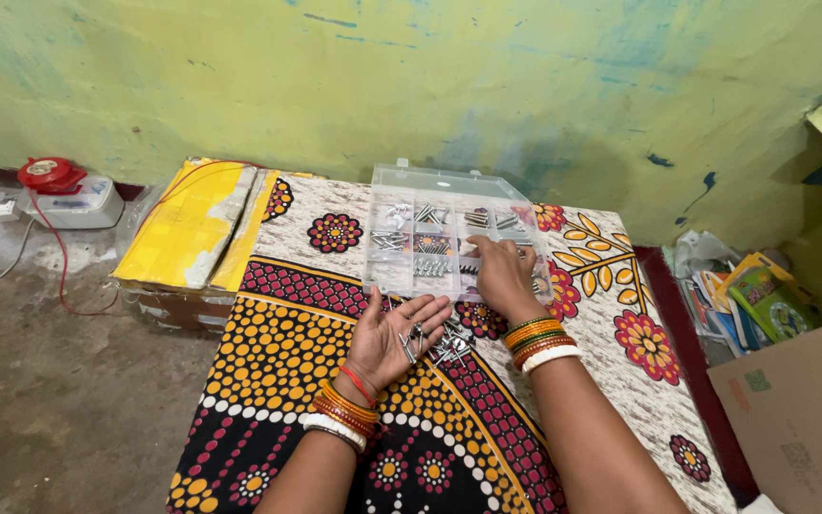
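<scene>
A: Where do the hands stand?

B: The left hand (400, 341) lies palm up with fingers spread apart, and a few screws (414, 340) rest loose on the palm. Nothing is gripped there. The right hand (503, 277) is palm down on the box (449, 233), fingers together at its near row. Whether it pinches a screw I cannot tell; the fingertips are hidden.

A: And the step in hand?

B: It looks like sorting: screws taken from the palm and dropped, kind by kind, into the box. I judge it midway, since a small pile (451, 347) of more screws lies on the cloth (306, 362) just beside the left hand, between the two wrists.

A: What does the next move ask for?

B: A fine pinch on one small screw from the palm, then a match to the right cell. The palm should stay level, or the loose ones will roll off.

A: What is in the box?

B: It is clear plastic, lid open and leaning back toward the wall (411, 86), divided into cells. Most cells hold silvery screws or bolts, grouped apart; exact kinds are too small to tell. The cell under the right hand is covered.

A: Around that?

B: The patterned cloth covers a low surface; a yellow board (183, 228) lies at its left edge.
</scene>
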